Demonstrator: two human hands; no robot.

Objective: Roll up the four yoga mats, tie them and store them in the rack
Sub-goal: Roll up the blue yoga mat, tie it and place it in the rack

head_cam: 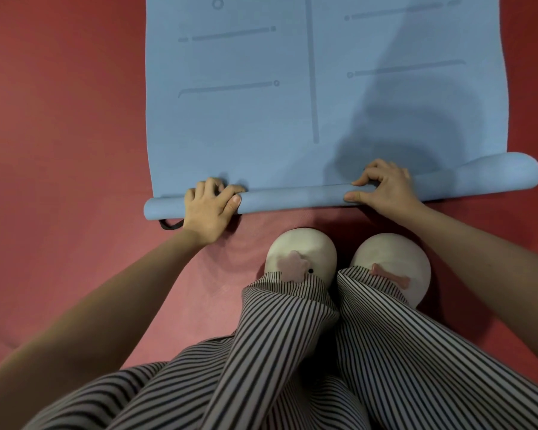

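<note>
A blue yoga mat (246, 113) with faint alignment lines lies flat on the red floor and runs off the top of the view. Its near end is curled into a thin roll (292, 198) that grows thicker and looser toward the right end. My left hand (210, 209) grips the roll near its left end, fingers curled over the top. My right hand (382, 186) grips the roll right of centre, thumb on the near side and fingers bent over it. A black strap (168, 225) peeks out from under the roll's left end.
The red floor (59, 135) surrounds the mat on the left, right and near side. My feet in white slippers (302, 252) stand just behind the roll, below striped trouser legs. A shadow falls on the mat's right half.
</note>
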